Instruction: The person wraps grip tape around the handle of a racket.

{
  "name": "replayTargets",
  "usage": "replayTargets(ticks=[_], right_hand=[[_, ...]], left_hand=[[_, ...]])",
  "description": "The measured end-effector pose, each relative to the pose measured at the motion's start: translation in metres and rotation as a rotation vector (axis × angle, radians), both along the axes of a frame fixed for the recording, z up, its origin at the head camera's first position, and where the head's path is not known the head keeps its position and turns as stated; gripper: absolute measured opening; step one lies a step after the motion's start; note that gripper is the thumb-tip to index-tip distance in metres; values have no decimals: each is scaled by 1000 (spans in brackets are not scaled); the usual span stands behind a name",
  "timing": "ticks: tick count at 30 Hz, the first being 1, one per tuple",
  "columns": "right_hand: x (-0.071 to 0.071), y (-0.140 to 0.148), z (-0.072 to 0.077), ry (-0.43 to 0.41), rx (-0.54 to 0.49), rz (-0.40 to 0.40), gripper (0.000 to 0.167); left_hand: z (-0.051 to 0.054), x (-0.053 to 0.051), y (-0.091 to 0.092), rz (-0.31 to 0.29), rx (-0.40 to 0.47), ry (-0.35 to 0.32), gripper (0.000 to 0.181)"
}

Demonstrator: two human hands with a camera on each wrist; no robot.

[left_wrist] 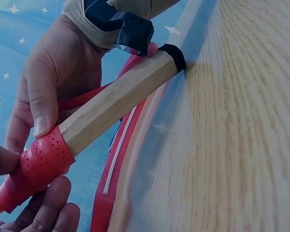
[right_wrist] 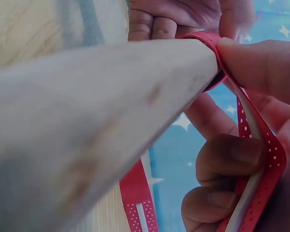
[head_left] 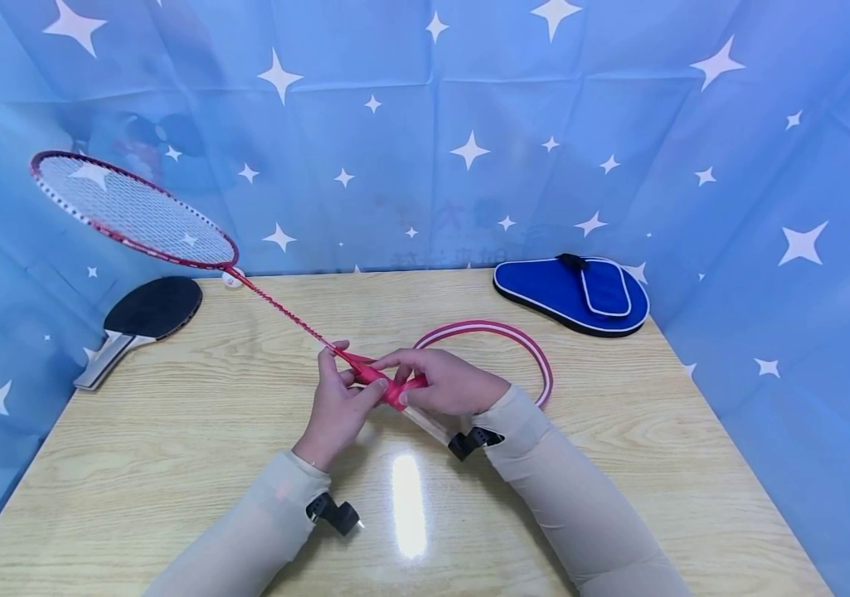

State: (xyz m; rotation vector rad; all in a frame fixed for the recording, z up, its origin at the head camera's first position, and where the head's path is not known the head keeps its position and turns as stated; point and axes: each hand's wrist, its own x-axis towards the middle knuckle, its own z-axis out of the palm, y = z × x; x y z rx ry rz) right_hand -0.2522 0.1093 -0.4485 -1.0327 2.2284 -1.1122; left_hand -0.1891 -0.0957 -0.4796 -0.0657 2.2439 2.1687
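A red badminton racket (head_left: 281, 308) slants up to the left over the table, its strung head raised. Red perforated grip tape (left_wrist: 50, 154) is wound round the upper part of its handle; the rest is bare wood (left_wrist: 116, 99) with a black band at the end. My left hand (head_left: 337, 416) holds the racket at the wrapped part, between thumb and fingers. Pulled close against the handle, the tape (right_wrist: 275, 159) runs through my right hand (head_left: 454, 381), its thumb pressing the tape's edge and its fingers curled round the strip. The loose tape loops out on the right.
A black table tennis paddle (head_left: 152, 308) lies at the back left, near a small white ball (head_left: 233, 278). At the back right sits a blue paddle case (head_left: 544, 286) with white trim. A starry blue curtain (head_left: 395, 149) surrounds the wooden table (head_left: 193, 439).
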Motion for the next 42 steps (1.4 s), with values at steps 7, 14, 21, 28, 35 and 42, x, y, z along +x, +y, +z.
replayTargets(ticks=[7,14,21,28,35,42], right_hand=[[1,-1,-2,22,-12,-5,53],[2,-2,0,11,-8,-4,57],[2,-1,-1,-2,6,15,58],[2,-1,-3,-8,19,11,58],[2,-2,-4,4,11,-4,57],[2,-3,-3,24,2,2,57]], left_hand=[[-1,1,1,13,-73,-23,77],[-3,-1,1,19,-62,-9,73],[-4,-2,0,20,-34,-7,70],[-3,-2,1,11,-37,-1,71],[-2,-1,1,6,6,1,73],[-2,-1,1,-4,1,-12,74]])
